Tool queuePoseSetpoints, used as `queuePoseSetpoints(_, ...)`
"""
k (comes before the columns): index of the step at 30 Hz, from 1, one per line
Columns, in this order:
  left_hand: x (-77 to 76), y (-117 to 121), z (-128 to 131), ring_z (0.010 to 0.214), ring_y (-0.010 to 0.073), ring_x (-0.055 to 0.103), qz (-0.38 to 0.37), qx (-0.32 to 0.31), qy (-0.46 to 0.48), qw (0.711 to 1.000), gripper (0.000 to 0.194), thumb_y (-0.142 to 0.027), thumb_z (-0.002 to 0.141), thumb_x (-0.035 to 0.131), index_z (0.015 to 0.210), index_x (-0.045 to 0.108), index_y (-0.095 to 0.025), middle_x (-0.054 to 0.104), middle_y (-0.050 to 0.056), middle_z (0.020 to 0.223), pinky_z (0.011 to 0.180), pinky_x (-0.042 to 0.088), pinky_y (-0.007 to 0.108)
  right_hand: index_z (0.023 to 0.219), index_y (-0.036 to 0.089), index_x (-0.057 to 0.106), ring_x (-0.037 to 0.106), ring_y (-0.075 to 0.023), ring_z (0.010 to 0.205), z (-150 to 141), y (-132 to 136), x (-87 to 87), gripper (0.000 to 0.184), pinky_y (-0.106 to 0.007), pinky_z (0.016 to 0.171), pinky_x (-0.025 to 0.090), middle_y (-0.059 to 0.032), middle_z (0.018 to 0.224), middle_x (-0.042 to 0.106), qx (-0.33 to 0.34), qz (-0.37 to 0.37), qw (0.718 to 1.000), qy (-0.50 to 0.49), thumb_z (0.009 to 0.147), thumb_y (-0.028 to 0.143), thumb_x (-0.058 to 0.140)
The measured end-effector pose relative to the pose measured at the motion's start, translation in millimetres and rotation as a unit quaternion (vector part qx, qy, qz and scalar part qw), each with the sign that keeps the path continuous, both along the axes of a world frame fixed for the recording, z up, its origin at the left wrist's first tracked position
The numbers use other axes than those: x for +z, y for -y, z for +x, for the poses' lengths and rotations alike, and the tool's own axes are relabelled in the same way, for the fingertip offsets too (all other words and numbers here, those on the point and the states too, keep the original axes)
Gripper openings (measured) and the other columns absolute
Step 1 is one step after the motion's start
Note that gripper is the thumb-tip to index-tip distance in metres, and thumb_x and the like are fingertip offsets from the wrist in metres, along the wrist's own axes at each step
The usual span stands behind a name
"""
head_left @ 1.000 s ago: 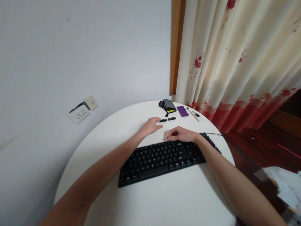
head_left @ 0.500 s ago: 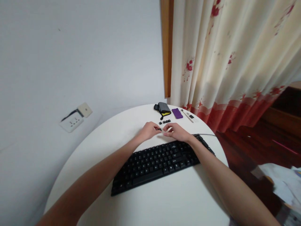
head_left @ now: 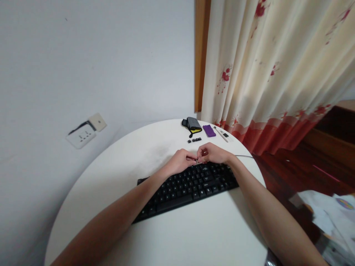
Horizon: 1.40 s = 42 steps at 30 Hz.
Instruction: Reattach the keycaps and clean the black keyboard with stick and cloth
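Note:
My left hand point(head_left: 183, 161) is closed in a pinch on a small dark piece that looks like a keycap, mostly covered by the fingers. Right beside it, my right hand point(head_left: 212, 153) has its fingertips pinched together; a small pale bit shows between the two hands, too small to name. Both hands are over the far edge of a black keyboard point(head_left: 183, 188), which lies slanted on the white table under my forearms. Just beyond the hands, several black keycaps point(head_left: 196, 139) lie in a short row.
Toward the back of the round white table point(head_left: 177, 236) are a folded grey and yellow cloth item point(head_left: 193, 123), a purple cloth-like piece point(head_left: 209, 130) and a slim pale brush point(head_left: 221, 134). A cable point(head_left: 244, 156) runs right. Wall and curtain point(head_left: 235, 74) border the table.
Both hands have come closer together and slightly toward the keyboard, their fingertips now meeting. The right fingers, apart before, are pinched. The view has shifted a little.

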<state>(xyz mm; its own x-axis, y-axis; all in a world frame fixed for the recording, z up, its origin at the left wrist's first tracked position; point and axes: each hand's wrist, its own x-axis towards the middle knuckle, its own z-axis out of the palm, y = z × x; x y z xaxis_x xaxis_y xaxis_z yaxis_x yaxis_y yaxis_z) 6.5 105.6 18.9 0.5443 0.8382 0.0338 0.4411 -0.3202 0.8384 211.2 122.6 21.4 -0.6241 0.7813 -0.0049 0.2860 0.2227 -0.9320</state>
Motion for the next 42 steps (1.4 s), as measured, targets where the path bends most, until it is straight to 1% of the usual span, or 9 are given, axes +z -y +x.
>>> queuePoseSetpoints(4,-3.6,2.5,3.5,0.081,0.0178,0.069,-0.003,0.035,-0.023,0.999,0.020,-0.010,0.073,0.067,0.090,0.076,-0.017,0.076,0.002,0.084,0.077,0.053,0.029,0.076,0.014,0.070,0.055,-0.0130,0.058,7.4,-2.6,0.1,0.018,-0.025,0.055,0.042,0.0005,0.061,0.064,0.001,0.000,0.998,0.066,0.068,0.030,0.071)
queuePoseSetpoints(9,-4.1,3.8,3.4,0.073,0.0177,0.068,0.030,0.021,-0.057,0.998,0.009,-0.017,0.073,0.072,0.080,0.076,-0.019,0.075,0.001,0.077,0.071,0.052,0.028,0.075,0.014,0.074,0.055,-0.0132,0.060,5.8,-6.3,-4.2,0.018,-0.024,0.058,0.041,-0.0007,0.066,0.068,-0.003,0.018,0.995,0.097,0.065,0.029,0.073)
queuePoseSetpoints(15,-4.8,11.5,4.7,0.072,0.0190,0.066,0.128,0.036,-0.114,0.985,0.009,-0.023,0.075,0.071,0.081,0.078,-0.021,0.074,0.003,0.079,0.070,0.048,0.030,0.077,0.014,0.075,0.058,-0.0152,0.065,3.2,-5.2,-3.8,0.017,-0.026,0.063,0.044,-0.0025,0.070,0.071,-0.012,0.037,0.991,0.127,0.067,0.026,0.070)
queuePoseSetpoints(19,-4.8,16.3,6.6,0.079,0.0212,0.065,0.211,-0.005,-0.137,0.968,0.011,-0.021,0.079,0.067,0.080,0.077,-0.023,0.073,0.004,0.082,0.077,0.045,0.032,0.078,0.014,0.075,0.059,-0.0162,0.067,3.5,-4.0,-2.3,0.016,-0.026,0.064,0.044,-0.0030,0.072,0.072,0.006,0.049,0.988,0.146,0.068,0.023,0.068)
queuePoseSetpoints(22,-5.1,17.7,6.8,0.083,0.0221,0.064,0.239,-0.026,-0.149,0.959,0.014,-0.019,0.081,0.064,0.082,0.077,-0.024,0.073,0.004,0.084,0.082,0.044,0.034,0.079,0.014,0.075,0.060,-0.0169,0.068,3.7,-4.1,-3.0,0.016,-0.026,0.065,0.044,-0.0027,0.073,0.072,0.012,0.056,0.987,0.147,0.068,0.023,0.067)
queuePoseSetpoints(26,-5.6,18.4,5.5,0.085,0.0221,0.064,0.247,-0.015,-0.154,0.957,0.015,-0.021,0.083,0.062,0.085,0.077,-0.023,0.073,0.005,0.088,0.082,0.044,0.033,0.078,0.014,0.075,0.060,-0.0175,0.070,3.6,-4.3,-3.9,0.016,-0.027,0.066,0.045,-0.0032,0.074,0.072,0.006,0.065,0.987,0.147,0.068,0.024,0.068)
queuePoseSetpoints(33,0.2,23.7,6.0,0.084,0.0215,0.064,0.259,-0.044,-0.175,0.949,0.021,-0.023,0.088,0.057,0.077,0.074,-0.021,0.072,0.006,0.082,0.083,0.046,0.033,0.077,0.013,0.073,0.059,-0.0163,0.069,3.2,-6.3,-5.2,0.016,-0.026,0.066,0.044,-0.0027,0.073,0.070,0.004,0.059,0.985,0.162,0.067,0.024,0.068)
queuePoseSetpoints(36,6.5,28.2,6.6,0.084,0.0209,0.062,0.274,-0.063,-0.198,0.939,0.026,-0.022,0.091,0.052,0.075,0.072,-0.020,0.070,0.006,0.084,0.081,0.046,0.033,0.074,0.013,0.070,0.057,-0.0149,0.067,2.7,-6.7,-6.2,0.014,-0.025,0.064,0.043,-0.0009,0.069,0.067,0.000,0.047,0.988,0.150,0.065,0.025,0.068)
queuePoseSetpoints(42,17.6,37.2,5.3,0.093,0.0220,0.055,0.316,-0.098,-0.252,0.909,0.031,-0.019,0.095,0.042,0.080,0.068,-0.017,0.065,0.008,0.094,0.086,0.045,0.034,0.071,0.014,0.068,0.054,-0.0134,0.064,-0.4,-5.7,-3.3,0.013,-0.025,0.063,0.041,0.0014,0.065,0.064,-0.017,0.030,0.986,0.164,0.063,0.024,0.068)
